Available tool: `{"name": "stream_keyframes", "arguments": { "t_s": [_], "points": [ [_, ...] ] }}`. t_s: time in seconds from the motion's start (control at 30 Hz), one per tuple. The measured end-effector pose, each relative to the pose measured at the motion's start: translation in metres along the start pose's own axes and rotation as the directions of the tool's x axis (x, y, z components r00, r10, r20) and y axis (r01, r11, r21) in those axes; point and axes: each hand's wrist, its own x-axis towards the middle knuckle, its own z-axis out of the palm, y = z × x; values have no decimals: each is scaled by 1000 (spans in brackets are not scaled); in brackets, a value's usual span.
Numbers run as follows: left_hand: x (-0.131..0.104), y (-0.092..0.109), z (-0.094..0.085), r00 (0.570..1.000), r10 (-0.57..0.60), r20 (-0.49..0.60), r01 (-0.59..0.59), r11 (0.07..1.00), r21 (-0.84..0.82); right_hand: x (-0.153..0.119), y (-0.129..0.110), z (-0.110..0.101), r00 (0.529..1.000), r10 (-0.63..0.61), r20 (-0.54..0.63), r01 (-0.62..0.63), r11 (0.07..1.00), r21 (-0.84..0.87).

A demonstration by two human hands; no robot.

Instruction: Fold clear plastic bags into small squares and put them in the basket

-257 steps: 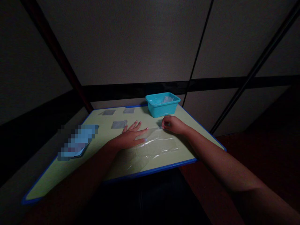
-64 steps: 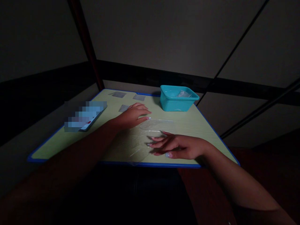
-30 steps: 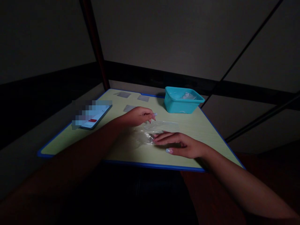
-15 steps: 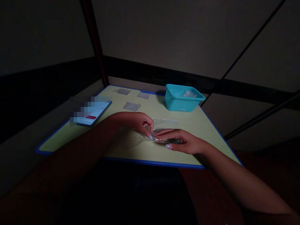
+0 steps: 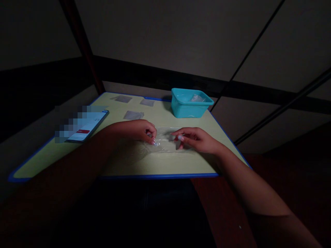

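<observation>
A clear plastic bag (image 5: 165,142) lies folded into a narrow strip on the yellow-green table (image 5: 155,162). My left hand (image 5: 141,130) pinches the strip's left end with fingertips curled down. At the right end, my right hand (image 5: 198,139) pinches the bag between thumb and fingers. Both hands rest on the table about a hand's width apart.
A turquoise plastic tub (image 5: 190,102) with crumpled clear plastic inside stands at the far edge. Three small folded clear squares (image 5: 133,114) lie at the far left. A phone (image 5: 86,124) lies on the left side. The table has a blue rim; dark partition walls surround it.
The bag was spread flat and is now folded into a narrow strip. My hands met at its middle half a second ago and have since moved apart to its two ends.
</observation>
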Motion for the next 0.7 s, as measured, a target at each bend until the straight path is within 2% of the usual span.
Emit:
{"name": "stream_keyframes", "arguments": {
  "t_s": [0.1, 0.17, 0.33, 0.5, 0.7],
  "points": [
    [0, -4, -1, 1000, -29, -11, 29, 999, 14, 0, 0, -7, 999, 9, -51, -17, 987, -161],
    [0, -6, -1, 999, -43, -16, 43, 999, 15, 0, -1, -10, 1000, 18, -25, -23, 971, -237],
    [1, -13, 0, 998, -42, -36, 42, 999, 16, -1, -1, -13, 986, 102, 133, -61, 957, -285],
    [3, -16, 2, 997, -41, -71, 40, 999, -9, -1, 2, -16, 975, 163, 151, -101, 932, -347],
    [2, -10, 3, 995, -77, -69, 74, 997, -36, -3, 0, -21, 967, 176, 185, -96, 922, -375]
  ]
}}
